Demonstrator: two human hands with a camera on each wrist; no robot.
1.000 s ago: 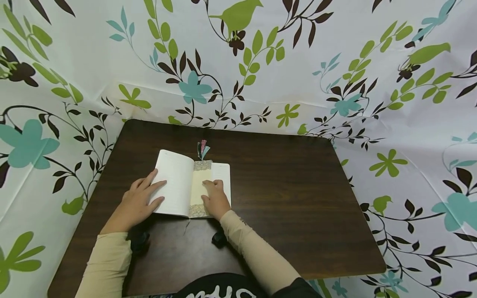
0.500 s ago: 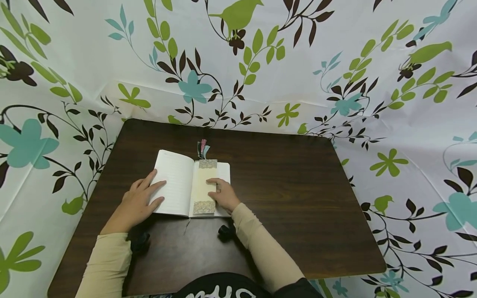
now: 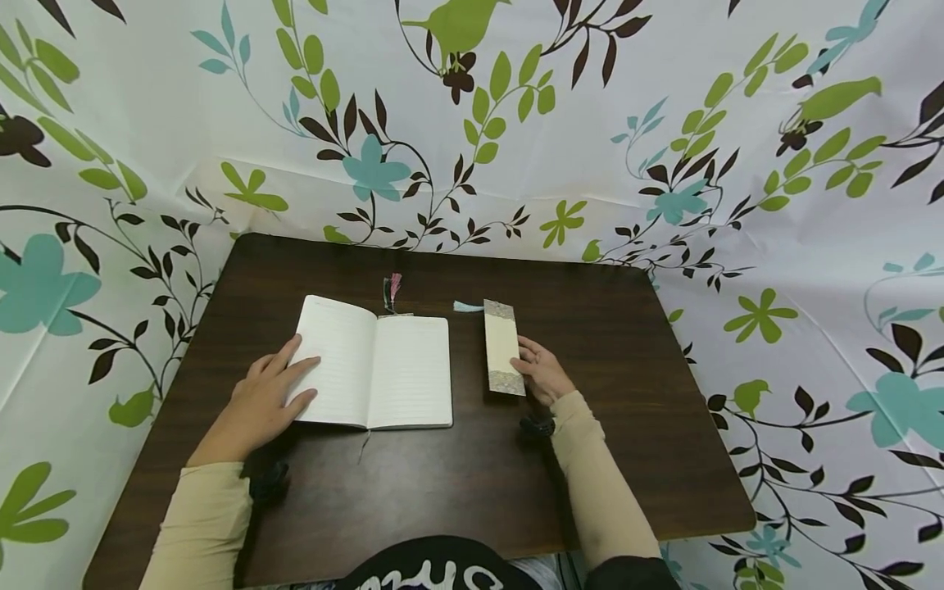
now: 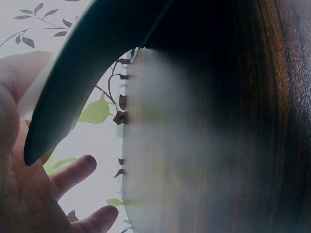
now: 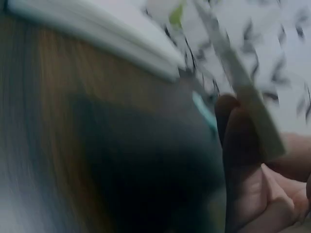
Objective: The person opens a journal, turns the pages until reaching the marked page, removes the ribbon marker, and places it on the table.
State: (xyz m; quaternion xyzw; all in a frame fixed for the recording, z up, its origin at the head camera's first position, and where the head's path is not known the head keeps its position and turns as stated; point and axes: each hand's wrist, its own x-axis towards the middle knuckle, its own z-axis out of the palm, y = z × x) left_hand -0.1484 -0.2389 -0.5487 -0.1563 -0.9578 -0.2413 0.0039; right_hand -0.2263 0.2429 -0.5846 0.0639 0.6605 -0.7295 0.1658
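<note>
Drawing the cream bookmark (image 3: pixel 501 344) off to the side, the right hand (image 3: pixel 542 369) has taken it from the right-hand page, where it lay a moment ago, out over the dark table (image 3: pixel 627 369). Both pages of the open notebook (image 3: pixel 409 373) are now bare to my eye, so I'd judge that the bookmark is wholly free of it. It sits to the right of the notebook, well apart, pinched near its lower end between thumb and fingers. The left hand (image 3: pixel 254 406) still rests on the left page, fingers fairly straight, pinching nothing that I can see. The bookmark is a flat, narrow strip, leaning slightly, with a speckled grey band at each end and a pale blue tassel (image 3: pixel 468 307) trailing leftwards; pink and dark tassels (image 3: pixel 391 291) stick out behind the notebook.
</note>
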